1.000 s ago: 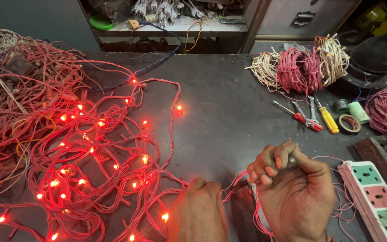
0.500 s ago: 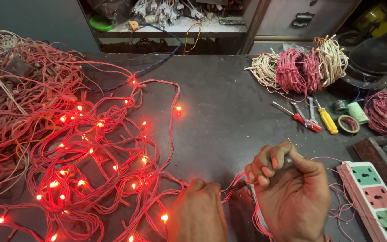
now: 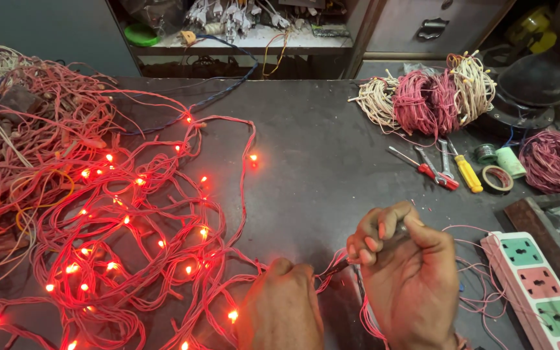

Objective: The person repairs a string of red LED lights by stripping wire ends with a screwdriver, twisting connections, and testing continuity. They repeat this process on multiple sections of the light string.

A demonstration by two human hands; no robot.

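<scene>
Thin pink wire [image 3: 329, 269] between left hand [image 3: 280, 304], right hand [image 3: 409, 279].

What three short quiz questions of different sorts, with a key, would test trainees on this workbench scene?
1. True or false: the tangled string of red lights on the dark table is lit.
2. Which hand grips a thin dark tool: A left hand, B right hand?
3. Fill in: the yellow-handled screwdriver lies beside the ____-handled pliers.

Key: 1 true. 2 B; its tip meets the thin pink wire the left hand pinches. 3 red.
</scene>
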